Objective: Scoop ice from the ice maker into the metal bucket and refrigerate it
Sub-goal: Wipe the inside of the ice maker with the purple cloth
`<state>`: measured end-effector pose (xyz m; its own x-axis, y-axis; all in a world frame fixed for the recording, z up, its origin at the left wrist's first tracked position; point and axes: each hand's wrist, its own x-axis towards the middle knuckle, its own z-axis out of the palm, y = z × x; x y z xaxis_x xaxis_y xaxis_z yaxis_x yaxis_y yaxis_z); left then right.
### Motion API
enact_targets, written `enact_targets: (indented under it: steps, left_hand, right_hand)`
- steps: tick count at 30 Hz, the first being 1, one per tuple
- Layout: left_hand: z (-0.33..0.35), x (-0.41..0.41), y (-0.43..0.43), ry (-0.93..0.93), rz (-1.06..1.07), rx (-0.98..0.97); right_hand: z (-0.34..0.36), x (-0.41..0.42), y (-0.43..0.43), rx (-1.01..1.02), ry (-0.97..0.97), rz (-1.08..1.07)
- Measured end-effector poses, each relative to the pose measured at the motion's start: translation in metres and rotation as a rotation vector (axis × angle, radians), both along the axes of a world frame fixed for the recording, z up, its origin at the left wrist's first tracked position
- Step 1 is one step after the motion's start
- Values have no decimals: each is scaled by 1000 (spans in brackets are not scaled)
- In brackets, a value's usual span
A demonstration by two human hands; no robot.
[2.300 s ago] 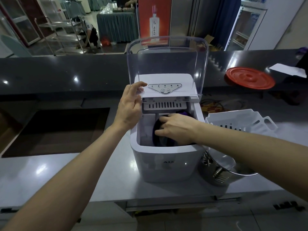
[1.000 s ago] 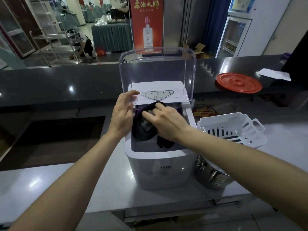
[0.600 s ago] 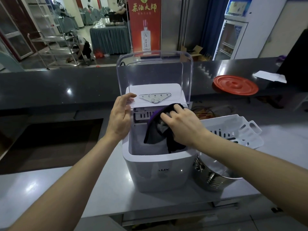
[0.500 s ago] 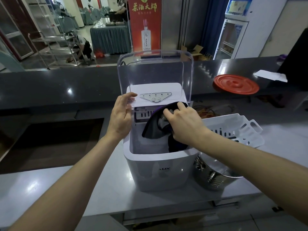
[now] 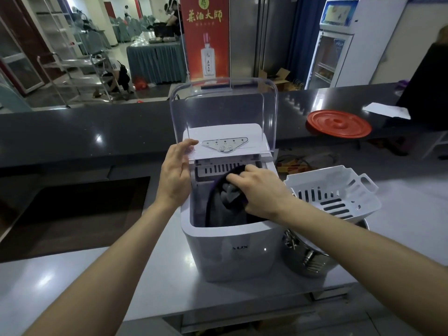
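Note:
A white ice maker (image 5: pixel 230 251) stands on the grey counter, its clear lid (image 5: pixel 223 110) raised upright. My left hand (image 5: pixel 174 175) rests on the machine's upper left edge, its fingertips touching the white control panel. My right hand (image 5: pixel 257 190) reaches into the open bin and grips a dark cloth with a purple edge (image 5: pixel 225 204), bunched against the back vent. No ice is visible inside. The metal bucket (image 5: pixel 312 260) stands right of the machine, partly under my right forearm. A white slotted ice basket (image 5: pixel 339 192) rests on the bucket's rim.
A dark recessed sink (image 5: pixel 72 214) lies to the left. Behind runs a raised black bar top (image 5: pixel 97 127) holding a red round lid (image 5: pixel 339 123) and a white paper (image 5: pixel 385 110). A glass-door fridge (image 5: pixel 332 47) stands at the back right. Cables lie behind the basket.
My right hand has drawn the dark cloth up from the bottom of the bin to the back vent. My left hand has stayed on the machine's edge. The view shifted slightly.

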<state>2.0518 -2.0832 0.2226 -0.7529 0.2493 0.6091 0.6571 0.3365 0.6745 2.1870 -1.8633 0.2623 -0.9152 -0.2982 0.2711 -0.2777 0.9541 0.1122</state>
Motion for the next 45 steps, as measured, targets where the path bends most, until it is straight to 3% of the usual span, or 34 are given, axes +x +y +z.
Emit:
enact_targets:
  steps: [4,8,13,17,23,31,38,45]
  left_hand:
    - [1,1,-1,-46,-26,93]
    - [8,13,-1,-113,-75,139]
    - [13,17,3,-83,74,51]
    - [24,14,-3,-156,8,121]
    - [83,-13,2,-446,-186,427]
    - [103,-27,2,-469,-218,355]
    - [108,-28,-4,-642,-371,480]
    - [107,-34,-4,-649,-364,481]
  right_hand:
    - [14,-9,-9,-223,415,71]
    - [25,-29,-21,-170,624,27]
    - [16,-47,-24,-16,433,-64]
    - [16,-54,-23,-41,378,-66]
    - [17,-59,-30,-76,406,-41]
    - [34,-76,-56,-216,489,6]
    - [58,-91,-72,-222,524,52]
    - [68,-87,-56,-208,519,-4]
